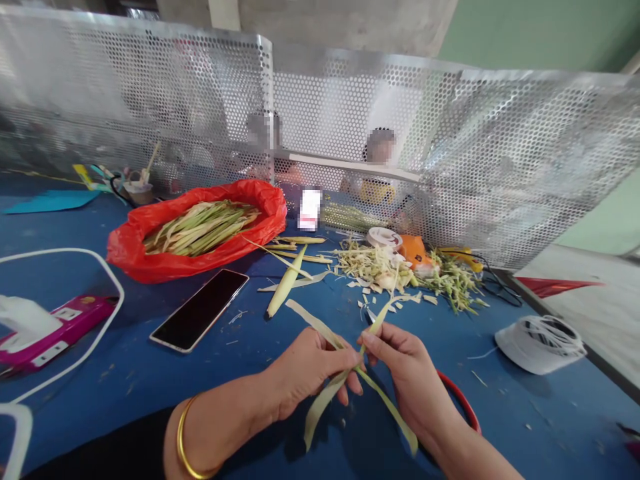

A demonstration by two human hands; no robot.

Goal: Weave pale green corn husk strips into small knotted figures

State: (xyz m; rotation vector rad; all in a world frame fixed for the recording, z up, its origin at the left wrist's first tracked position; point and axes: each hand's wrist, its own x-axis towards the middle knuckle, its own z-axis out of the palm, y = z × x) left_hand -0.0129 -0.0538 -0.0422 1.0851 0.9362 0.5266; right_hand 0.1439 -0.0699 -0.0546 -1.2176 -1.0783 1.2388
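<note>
My left hand (pixel 320 363), with a gold bangle at the wrist, pinches pale green leaf strips (pixel 323 407) where they cross. Touching the same crossing from the right, my right hand (pixel 395 353) grips an upright strip between thumb and fingers. Several strip ends fan out above and below both hands. Under my right hand lie scissors, their blade tip (pixel 370 316) showing above it and a red handle (pixel 460 403) beside the wrist. A husk-wrapped piece (pixel 287 283) rests on the blue table just beyond my hands.
A red bag (pixel 200 263) of leaf strips and a phone (pixel 200 310) lie left. Trimmings (pixel 375 263), a tape roll (pixel 384 237) and an orange packet (pixel 413 252) sit ahead. At right is a cord spool (pixel 540 343); a power strip (pixel 60 333) is far left. People show behind the perforated screen (pixel 320 100).
</note>
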